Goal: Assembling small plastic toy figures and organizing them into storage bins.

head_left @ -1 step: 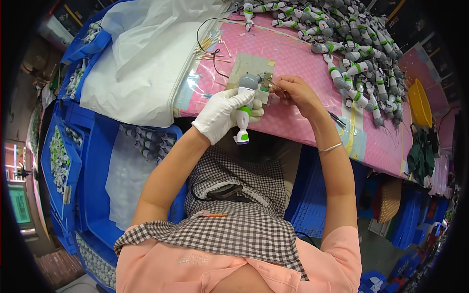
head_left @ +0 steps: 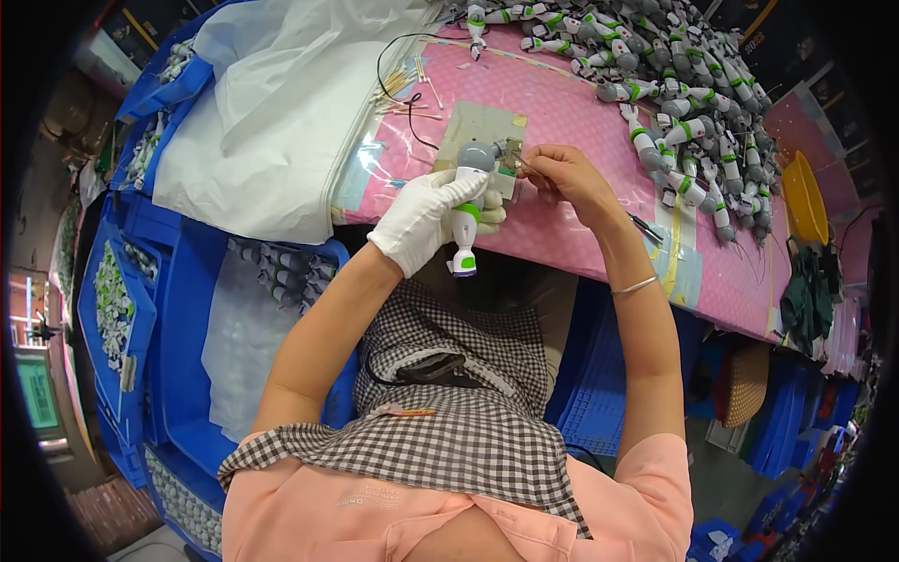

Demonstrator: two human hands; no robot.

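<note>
The toy limb (head_left: 468,217) is upright in the gloved left hand (head_left: 429,217), gripped around its middle, grey ball uppermost, its purple-tipped lower end hanging past the table edge. Taking it as the clock's centre, a deep blue tub (head_left: 187,314) is at eight o'clock, lined with a whitish sheet (head_left: 239,361) and holding grey-and-white toy limbs (head_left: 286,273). Just beyond it, a shallow blue tray (head_left: 146,323) is spread with small green-and-white parts (head_left: 114,304). Toward half past seven, pale rounded pieces (head_left: 178,496) fill another blue bin; at ten, a smaller blue bin (head_left: 195,86) carries more small parts (head_left: 178,59). A smooth yellow basket (head_left: 803,199) stands on its side at three; its contents cannot be seen.

The bare right hand (head_left: 569,178) is at two o'clock, close by, fingertips pinched on something thin, too small to identify, beside the grey ball. A flat greyish plate (head_left: 482,120) is at twelve, on a glossy pink patterned table cover (head_left: 552,103). Slender cotton swabs (head_left: 398,86) lie at eleven, a crumpled, translucent white sheet (head_left: 272,131) at ten, and a heap of glossy toy limbs (head_left: 688,103) at two, farther out.
</note>
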